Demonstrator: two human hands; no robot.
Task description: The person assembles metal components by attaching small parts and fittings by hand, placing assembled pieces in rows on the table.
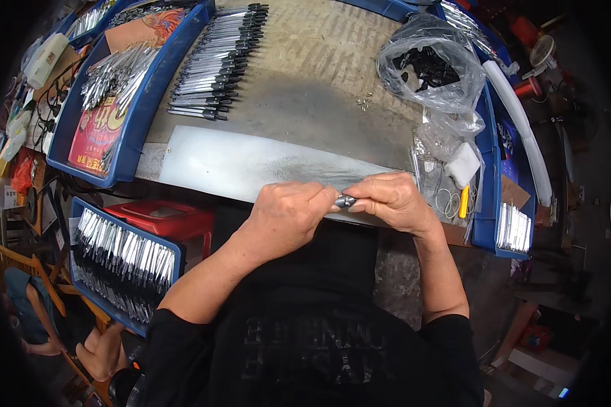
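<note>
My left hand and my right hand meet at the near edge of the worktable. Together they pinch a small dark metal piece between their fingertips. Most of the piece is hidden by my fingers. Beneath the hands lies a pale metal sheet. Farther back on the table, a long row of slim silver rods with black tips is laid out side by side.
A blue tray with more silver rods sits at left, another blue bin of rods stands below by a red stool. A clear bag of black parts and small bags lie at right. Another person's hand shows lower left.
</note>
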